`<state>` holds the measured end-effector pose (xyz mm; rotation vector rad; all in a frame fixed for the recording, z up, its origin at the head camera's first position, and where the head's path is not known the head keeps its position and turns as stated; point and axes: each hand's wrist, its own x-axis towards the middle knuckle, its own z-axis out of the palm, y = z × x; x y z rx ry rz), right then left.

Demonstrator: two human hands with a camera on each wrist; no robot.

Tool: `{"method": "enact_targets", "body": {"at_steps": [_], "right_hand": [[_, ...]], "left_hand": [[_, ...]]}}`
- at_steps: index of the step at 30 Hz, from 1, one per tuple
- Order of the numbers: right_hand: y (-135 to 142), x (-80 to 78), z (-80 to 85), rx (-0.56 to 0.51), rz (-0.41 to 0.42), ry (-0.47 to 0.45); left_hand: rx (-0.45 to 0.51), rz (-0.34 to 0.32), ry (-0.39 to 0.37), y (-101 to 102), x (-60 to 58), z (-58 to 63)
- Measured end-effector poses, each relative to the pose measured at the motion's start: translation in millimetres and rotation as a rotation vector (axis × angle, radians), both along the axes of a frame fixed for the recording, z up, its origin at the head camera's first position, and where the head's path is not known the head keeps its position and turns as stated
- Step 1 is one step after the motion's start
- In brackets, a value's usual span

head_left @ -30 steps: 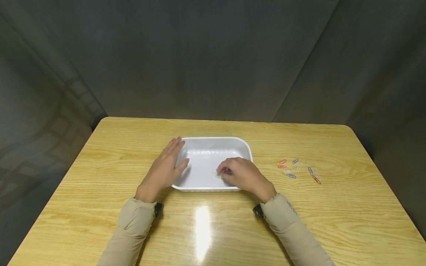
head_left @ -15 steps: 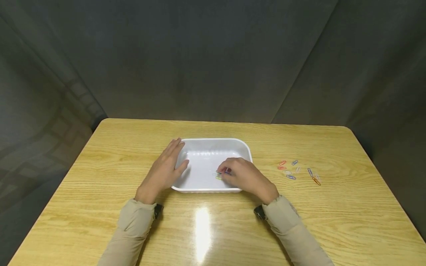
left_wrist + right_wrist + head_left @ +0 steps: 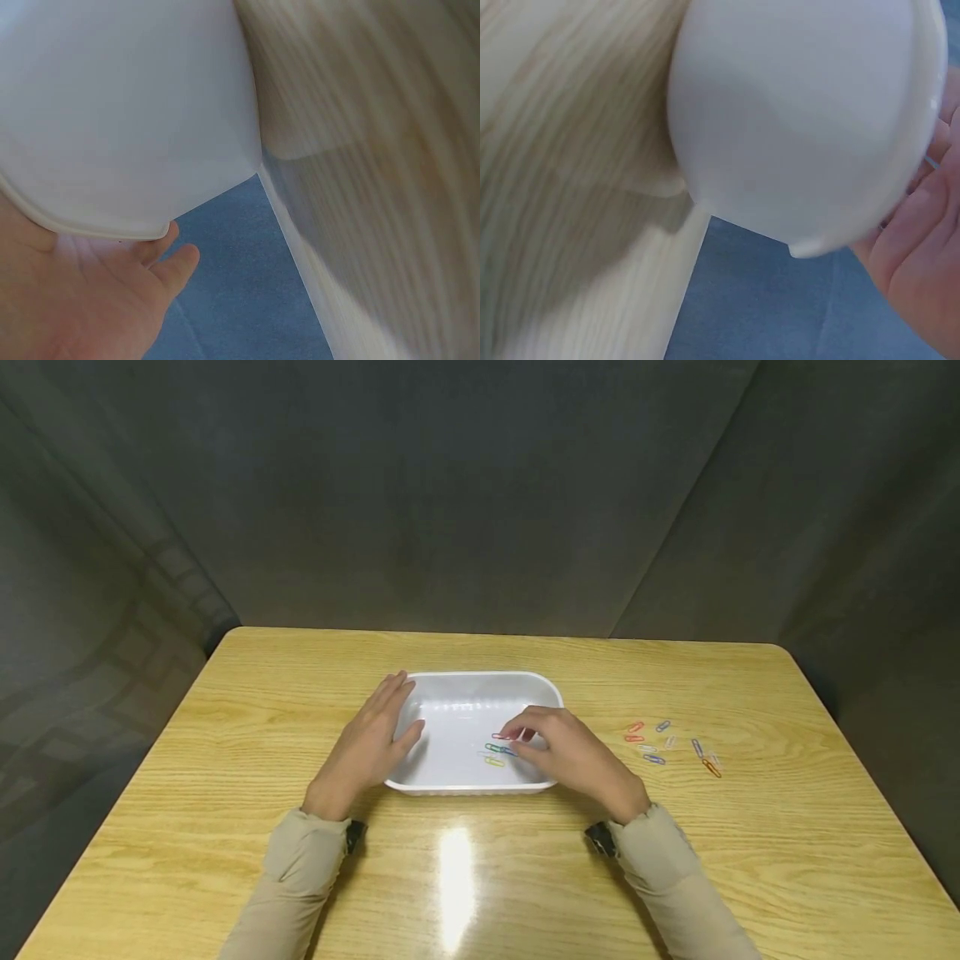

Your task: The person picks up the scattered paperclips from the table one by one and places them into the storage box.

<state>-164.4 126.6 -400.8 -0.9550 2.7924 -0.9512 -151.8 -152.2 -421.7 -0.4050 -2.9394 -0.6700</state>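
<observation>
A white plastic tray (image 3: 472, 787) lies in the middle of the wooden table. In the head view my left hand (image 3: 367, 747) rests against the tray's left rim, fingers straight and thumb apart over the inside. The tray's pale outer wall (image 3: 150, 135) fills much of the left wrist view. My right hand (image 3: 566, 752) reaches over the right side of the tray, its thumb and index finger apart. Beside its fingertips are a red paperclip (image 3: 498, 736), a green paperclip (image 3: 492, 747), a blue paperclip (image 3: 507, 752) and a yellow paperclip (image 3: 495, 762). Whether the index finger touches the red one is unclear.
Several loose paperclips lie on the table (image 3: 787, 827) right of the tray, among them a red one (image 3: 635, 727), a blue one (image 3: 654, 759) and an orange one (image 3: 711, 768). A dark curtain (image 3: 450, 510) hangs behind the table's far edge.
My right hand has drawn slightly right and its thumb and index finger have parted, uncovering the red, green and blue paperclips in the tray. My left hand stays in place.
</observation>
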Motion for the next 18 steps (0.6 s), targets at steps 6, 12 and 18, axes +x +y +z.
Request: {"method": "enact_targets", "body": {"at_steps": [6,12,18], "right_hand": [[8.1,1.7,6.5,-0.033,-0.029,-0.012],[21.3,4.0,12.2,-0.063,-0.058,0.019],[39.4,6.8,15.3,-0.084,-0.086,0.033]], "left_hand": [[-0.006,0.001,0.003,-0.1,-0.5,-0.9],[-0.011,-0.001,0.007,-0.7,-0.5,-0.4],[-0.015,-0.005,0.012,-0.8,-1.0,-0.5]]}}
